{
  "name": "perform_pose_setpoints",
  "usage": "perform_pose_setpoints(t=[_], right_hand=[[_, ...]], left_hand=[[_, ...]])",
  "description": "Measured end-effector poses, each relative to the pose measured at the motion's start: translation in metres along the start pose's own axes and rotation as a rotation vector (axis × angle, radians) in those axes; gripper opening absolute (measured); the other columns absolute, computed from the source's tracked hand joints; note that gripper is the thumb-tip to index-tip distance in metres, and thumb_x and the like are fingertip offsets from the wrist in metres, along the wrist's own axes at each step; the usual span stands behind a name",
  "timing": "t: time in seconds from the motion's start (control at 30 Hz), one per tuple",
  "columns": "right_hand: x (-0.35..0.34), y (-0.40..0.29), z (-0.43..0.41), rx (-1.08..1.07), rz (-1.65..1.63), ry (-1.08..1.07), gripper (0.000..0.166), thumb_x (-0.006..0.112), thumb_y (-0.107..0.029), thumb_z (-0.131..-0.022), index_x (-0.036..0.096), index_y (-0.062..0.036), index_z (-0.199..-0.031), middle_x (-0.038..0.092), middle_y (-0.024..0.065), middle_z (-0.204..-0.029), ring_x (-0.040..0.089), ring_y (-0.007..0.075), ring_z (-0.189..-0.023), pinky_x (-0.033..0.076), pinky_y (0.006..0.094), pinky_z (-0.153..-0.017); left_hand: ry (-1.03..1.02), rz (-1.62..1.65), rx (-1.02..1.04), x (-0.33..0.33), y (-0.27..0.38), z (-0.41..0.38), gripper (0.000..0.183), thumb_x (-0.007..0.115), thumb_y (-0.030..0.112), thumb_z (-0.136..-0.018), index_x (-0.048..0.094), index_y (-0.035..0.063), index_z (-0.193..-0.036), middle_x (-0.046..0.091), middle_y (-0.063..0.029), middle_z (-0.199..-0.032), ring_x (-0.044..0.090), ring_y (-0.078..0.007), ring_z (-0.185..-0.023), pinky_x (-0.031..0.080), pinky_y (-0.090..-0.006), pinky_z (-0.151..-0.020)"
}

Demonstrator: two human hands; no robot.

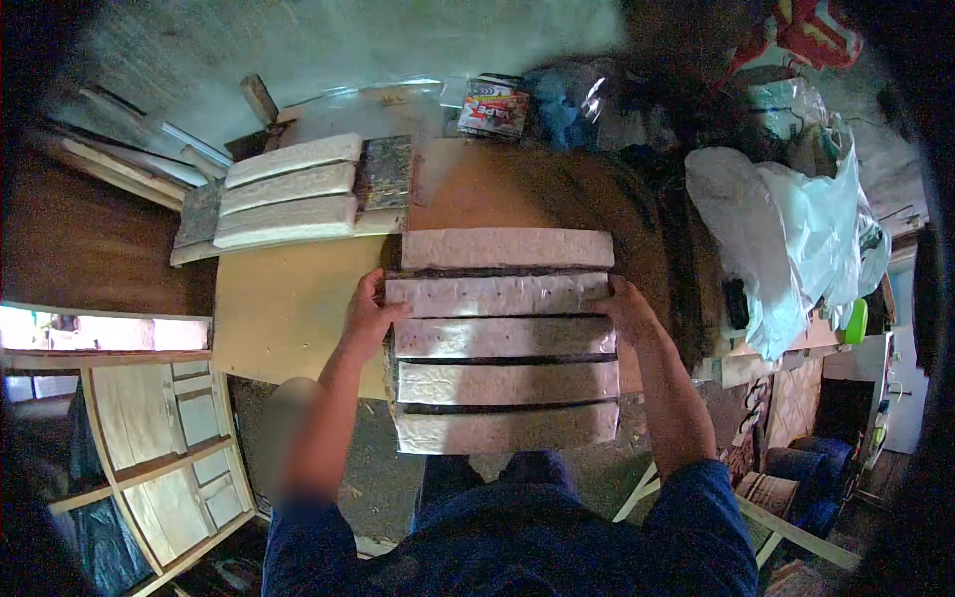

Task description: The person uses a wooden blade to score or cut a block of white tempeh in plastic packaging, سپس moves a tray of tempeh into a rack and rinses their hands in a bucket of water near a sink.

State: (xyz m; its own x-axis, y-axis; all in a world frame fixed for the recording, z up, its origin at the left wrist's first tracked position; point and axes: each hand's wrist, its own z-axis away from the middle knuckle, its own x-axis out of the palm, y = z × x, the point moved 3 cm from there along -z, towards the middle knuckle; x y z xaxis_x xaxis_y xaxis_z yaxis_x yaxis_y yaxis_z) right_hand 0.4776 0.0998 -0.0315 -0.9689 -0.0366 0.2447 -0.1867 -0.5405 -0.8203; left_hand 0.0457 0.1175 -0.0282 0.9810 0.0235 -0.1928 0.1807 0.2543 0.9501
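Several pale rectangular slabs with a wrinkled, partly glossy surface lie in parallel rows on a dark board before me. My left hand point(371, 310) grips the left end of the second slab from the far side point(496, 295), thumb on top. At its right end, my right hand point(625, 302) holds the same slab, fingers partly hidden beneath. Beyond it lies the farthest slab point(507, 248), and nearer my body are the third slab point(503, 338), the fourth point(509, 384) and the nearest one point(507, 429).
Three white slabs point(287, 190) rest on another board at the back left of the wooden table point(295, 313). A printed box point(492, 108) stands at the back. Plastic bags point(806, 216) lie at the right. Wooden panelled frames point(149, 418) stand at the lower left.
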Motion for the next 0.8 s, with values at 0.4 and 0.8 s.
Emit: perform_pose_setpoints(t=[0.4,0.8], right_hand=[[-0.031,0.024,-0.005,-0.647,0.408,0.263,0.042,0.054,0.007,-0.073,0.051,-0.0016,-0.114,0.056,0.0095,-0.109,0.055,0.0221,-0.104,0.045,0.0346,-0.089],[-0.021,0.030,0.000,-0.519,0.373,0.358,0.036,0.067,-0.005,-0.076,0.054,-0.0034,-0.109,0.054,0.0111,-0.095,0.056,0.0267,-0.092,0.046,0.0356,-0.082]], left_hand=[[0.067,-0.658,0.462,0.019,0.044,0.023,0.045,0.077,0.005,-0.067,0.056,0.0052,-0.107,0.058,-0.0136,-0.105,0.060,-0.0268,-0.095,0.048,-0.0373,-0.083],[0.055,-0.475,0.315,0.012,0.014,0.026,0.032,0.074,0.012,-0.074,0.059,0.0060,-0.101,0.061,-0.0083,-0.094,0.059,-0.0217,-0.084,0.048,-0.0340,-0.070]])
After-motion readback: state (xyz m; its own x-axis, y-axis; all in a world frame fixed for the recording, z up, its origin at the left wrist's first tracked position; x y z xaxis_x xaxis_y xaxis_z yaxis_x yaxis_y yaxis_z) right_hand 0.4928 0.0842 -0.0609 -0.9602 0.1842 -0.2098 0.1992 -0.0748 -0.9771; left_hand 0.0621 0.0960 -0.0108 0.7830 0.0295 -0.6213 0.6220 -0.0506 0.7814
